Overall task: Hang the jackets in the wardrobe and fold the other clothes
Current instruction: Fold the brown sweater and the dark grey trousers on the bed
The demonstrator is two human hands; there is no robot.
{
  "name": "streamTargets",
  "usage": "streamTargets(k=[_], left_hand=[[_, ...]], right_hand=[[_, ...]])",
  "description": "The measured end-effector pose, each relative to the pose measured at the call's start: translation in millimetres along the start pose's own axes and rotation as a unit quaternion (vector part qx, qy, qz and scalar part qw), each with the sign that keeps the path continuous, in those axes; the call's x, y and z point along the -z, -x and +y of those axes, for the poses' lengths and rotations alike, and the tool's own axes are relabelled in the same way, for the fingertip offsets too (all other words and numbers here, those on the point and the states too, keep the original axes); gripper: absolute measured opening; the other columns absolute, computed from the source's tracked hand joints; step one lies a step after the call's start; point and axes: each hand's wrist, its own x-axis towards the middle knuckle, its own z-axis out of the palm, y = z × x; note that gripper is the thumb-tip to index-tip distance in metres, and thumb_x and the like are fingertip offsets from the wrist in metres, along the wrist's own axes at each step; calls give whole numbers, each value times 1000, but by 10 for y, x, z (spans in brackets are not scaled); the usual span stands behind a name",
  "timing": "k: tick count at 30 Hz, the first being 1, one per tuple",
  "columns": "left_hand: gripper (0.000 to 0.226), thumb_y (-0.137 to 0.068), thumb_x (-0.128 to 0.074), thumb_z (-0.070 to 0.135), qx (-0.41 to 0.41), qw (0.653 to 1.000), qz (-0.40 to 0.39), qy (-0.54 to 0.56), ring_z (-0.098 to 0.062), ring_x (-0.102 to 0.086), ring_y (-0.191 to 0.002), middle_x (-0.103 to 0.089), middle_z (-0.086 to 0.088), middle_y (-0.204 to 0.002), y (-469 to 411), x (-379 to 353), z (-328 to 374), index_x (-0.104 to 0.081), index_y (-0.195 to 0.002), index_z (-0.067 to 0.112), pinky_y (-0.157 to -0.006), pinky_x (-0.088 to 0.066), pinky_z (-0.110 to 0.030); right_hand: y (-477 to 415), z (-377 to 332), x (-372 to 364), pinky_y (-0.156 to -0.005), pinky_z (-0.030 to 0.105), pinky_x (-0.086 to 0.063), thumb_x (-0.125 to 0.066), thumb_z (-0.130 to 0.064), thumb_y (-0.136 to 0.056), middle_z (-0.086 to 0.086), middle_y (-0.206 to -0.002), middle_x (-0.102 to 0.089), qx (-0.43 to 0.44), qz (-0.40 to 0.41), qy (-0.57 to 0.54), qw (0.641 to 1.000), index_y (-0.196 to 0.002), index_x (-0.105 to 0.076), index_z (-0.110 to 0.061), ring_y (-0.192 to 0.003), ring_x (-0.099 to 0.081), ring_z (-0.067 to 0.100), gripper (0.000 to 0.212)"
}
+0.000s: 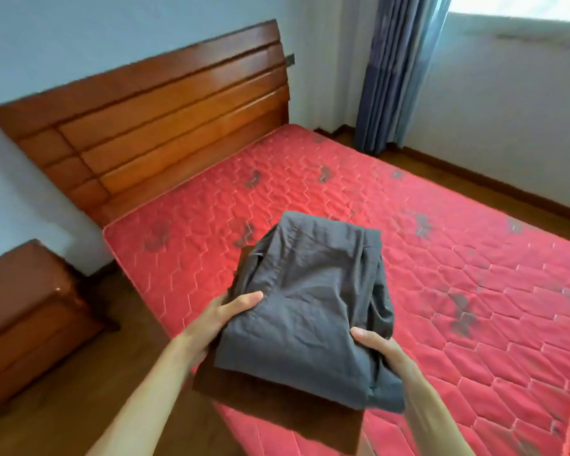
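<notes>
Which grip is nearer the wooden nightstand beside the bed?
Left. The left grip holds the folded grey garment at its left edge, on the side toward the nightstand; the right grip holds the right edge, across the garment, farther away.

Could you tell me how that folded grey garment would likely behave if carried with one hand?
Probably floppy: the folded grey garment is creased and sags at its corners beyond the left hand and right hand. Likely light, as thin cloth. One-handed, the loose layers at its right side might slide open.
</notes>
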Motion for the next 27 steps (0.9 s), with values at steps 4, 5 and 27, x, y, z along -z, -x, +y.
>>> streamTargets(k=[4,5,27], left_hand=[[53,-84,-74,35,-39,996,49,58,-28,-69,-111,-71,-12,-121,485,456,256,-62,-130,15,-101,-49,-41],[58,-82,-77,38,-51,995,59,67,-28,-68,-113,-70,-12,-123,571,606,298,-60,-133,15,-100,-49,-40],[94,-51,-91,34,-126,927,344,81,-18,-66,-116,-69,4,-126,1871,4926,688,-51,-136,27,-102,-51,-45]], right_hand=[[-99,-149,-716,-54,30,-60,-101,-31,0,15,-84,-77,8,-41,28,999,-103,-70,-4,-66,-75,24,111],[-153,-176,-924,-58,30,-61,-101,-34,-3,13,-88,-77,14,-50,30,998,-104,-73,-6,-70,-75,23,109],[-2361,572,-5924,-77,35,-54,-71,-19,-85,10,-99,-78,-44,-267,371,888,-112,-70,-9,-87,-76,24,29]])
